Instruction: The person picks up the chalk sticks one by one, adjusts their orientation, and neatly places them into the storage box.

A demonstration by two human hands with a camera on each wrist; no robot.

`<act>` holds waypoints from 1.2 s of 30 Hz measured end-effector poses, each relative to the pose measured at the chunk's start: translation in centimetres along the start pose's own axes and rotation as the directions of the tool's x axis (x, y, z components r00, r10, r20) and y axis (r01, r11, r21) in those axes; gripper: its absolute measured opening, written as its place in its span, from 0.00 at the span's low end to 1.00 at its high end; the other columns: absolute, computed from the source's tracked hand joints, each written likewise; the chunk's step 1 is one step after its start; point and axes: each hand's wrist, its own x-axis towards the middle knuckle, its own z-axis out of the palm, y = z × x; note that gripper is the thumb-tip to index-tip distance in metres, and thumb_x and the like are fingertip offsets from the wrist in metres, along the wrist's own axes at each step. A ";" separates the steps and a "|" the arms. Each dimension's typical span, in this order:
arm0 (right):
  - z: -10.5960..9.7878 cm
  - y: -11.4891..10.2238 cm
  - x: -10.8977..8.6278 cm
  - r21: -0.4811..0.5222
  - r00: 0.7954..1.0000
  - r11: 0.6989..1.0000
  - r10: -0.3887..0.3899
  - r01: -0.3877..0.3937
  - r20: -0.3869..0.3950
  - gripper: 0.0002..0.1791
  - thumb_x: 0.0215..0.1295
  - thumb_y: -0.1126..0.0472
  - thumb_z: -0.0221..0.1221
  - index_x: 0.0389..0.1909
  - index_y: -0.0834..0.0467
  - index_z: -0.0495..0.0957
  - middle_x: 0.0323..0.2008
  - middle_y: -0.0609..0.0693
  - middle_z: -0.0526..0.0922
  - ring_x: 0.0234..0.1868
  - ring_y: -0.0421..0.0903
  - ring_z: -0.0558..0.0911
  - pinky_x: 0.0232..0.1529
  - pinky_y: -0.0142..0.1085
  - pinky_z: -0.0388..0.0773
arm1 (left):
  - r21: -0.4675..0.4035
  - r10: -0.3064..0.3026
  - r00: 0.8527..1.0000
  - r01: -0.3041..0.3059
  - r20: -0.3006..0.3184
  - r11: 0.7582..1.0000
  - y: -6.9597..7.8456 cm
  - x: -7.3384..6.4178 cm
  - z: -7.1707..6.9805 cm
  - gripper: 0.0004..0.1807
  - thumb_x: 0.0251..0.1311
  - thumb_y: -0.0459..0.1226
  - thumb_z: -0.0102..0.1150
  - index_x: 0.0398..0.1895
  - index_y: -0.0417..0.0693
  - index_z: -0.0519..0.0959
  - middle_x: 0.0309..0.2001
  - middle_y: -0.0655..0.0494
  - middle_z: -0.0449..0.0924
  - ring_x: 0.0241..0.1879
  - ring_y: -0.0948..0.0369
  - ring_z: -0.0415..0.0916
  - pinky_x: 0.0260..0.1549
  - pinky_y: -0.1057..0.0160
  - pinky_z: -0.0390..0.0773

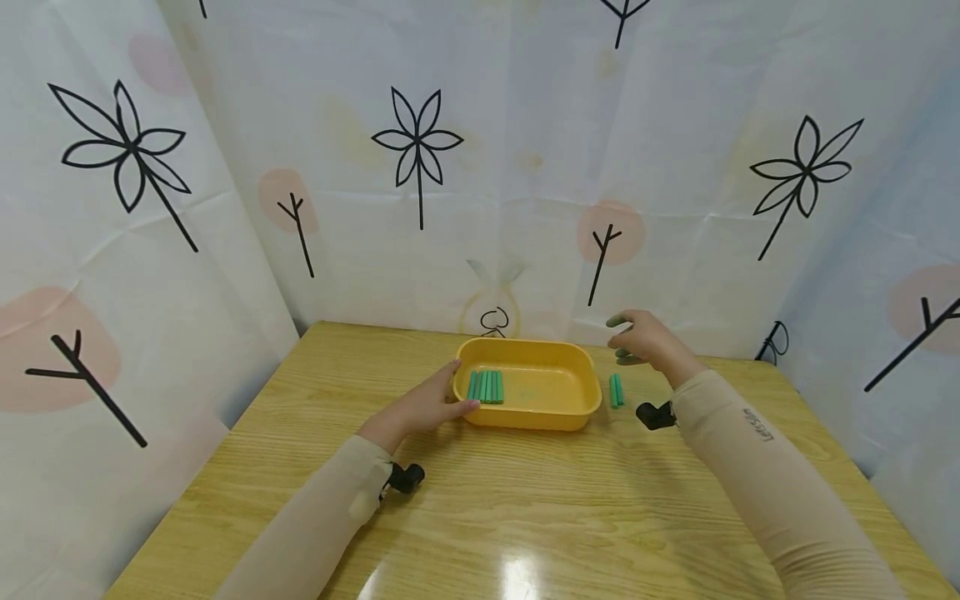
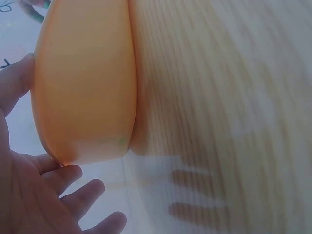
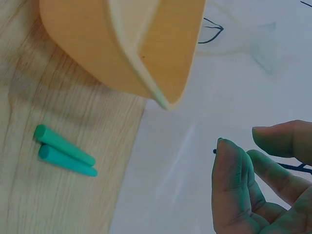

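A yellow plastic tub [image 1: 540, 420] stands near the back of the table, with several green chalk sticks [image 1: 486, 387] lying side by side at its left end. My left hand [image 1: 426, 403] holds the tub's left end, thumb on the near rim and fingers along the side wall. In the left wrist view that hand [image 2: 44, 190] has its fingertips at the tub's wall [image 2: 87, 87]. Two more green chalks [image 1: 617, 391] lie together right of the tub. Beyond them my right hand [image 1: 643, 340] hovers, thumb and fingers apart, nothing between them; green dust marks its fingers [image 3: 230, 180].
The wooden table [image 1: 480, 508] ends at a white cloth backdrop [image 1: 510, 167] printed with line-drawn plants. A dark cord or clip [image 1: 771, 342] sits at the back right corner. Each wrist carries a small black camera [image 1: 656, 415].
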 end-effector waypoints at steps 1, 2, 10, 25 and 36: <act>-0.1 0.1 0.0 -0.002 1.000 1.000 0.005 -0.005 -0.001 0.31 0.71 0.68 0.54 0.71 0.73 0.57 0.56 0.72 0.70 0.42 0.54 0.76 0.49 0.46 0.82 | 0.003 -0.003 1.000 0.003 0.002 1.000 0.0 0.0 0.0 0.57 0.63 0.62 0.59 0.81 0.43 0.41 0.79 0.42 0.44 0.77 0.47 0.46 0.73 0.47 0.51; -0.1 0.3 0.0 -0.005 1.000 1.000 0.008 -0.008 -0.001 0.31 0.71 0.68 0.54 0.72 0.73 0.57 0.56 0.72 0.70 0.41 0.54 0.76 0.49 0.46 0.82 | 0.006 -0.005 1.000 0.005 0.002 1.000 0.0 0.0 0.0 0.58 0.63 0.63 0.59 0.81 0.43 0.41 0.79 0.43 0.44 0.77 0.48 0.46 0.73 0.48 0.51; -0.4 2.3 0.3 -0.005 0.998 0.998 0.065 -0.065 -0.014 0.32 0.73 0.68 0.53 0.73 0.73 0.55 0.59 0.73 0.67 0.43 0.56 0.76 0.47 0.44 0.82 | 0.005 0.013 1.000 -0.013 0.003 1.000 -0.1 -0.1 -0.1 0.58 0.63 0.63 0.59 0.81 0.42 0.40 0.79 0.41 0.43 0.77 0.46 0.46 0.73 0.46 0.51; -0.1 7.0 1.5 0.042 0.995 0.994 0.099 -0.098 -0.001 0.32 0.72 0.68 0.52 0.73 0.73 0.54 0.60 0.72 0.64 0.41 0.51 0.76 0.50 0.47 0.81 | -0.007 0.008 1.000 -0.008 0.000 1.000 -0.3 -0.1 0.1 0.58 0.62 0.64 0.59 0.81 0.44 0.40 0.80 0.43 0.42 0.77 0.47 0.45 0.73 0.47 0.51; 1.4 9.3 2.3 0.022 0.989 0.989 0.148 -0.148 0.007 0.31 0.72 0.67 0.53 0.72 0.72 0.57 0.58 0.70 0.69 0.45 0.54 0.76 0.46 0.45 0.79 | 0.017 0.020 1.000 -0.020 0.000 1.000 -0.2 -0.1 -0.1 0.58 0.62 0.64 0.58 0.81 0.43 0.41 0.79 0.43 0.43 0.77 0.47 0.46 0.73 0.48 0.51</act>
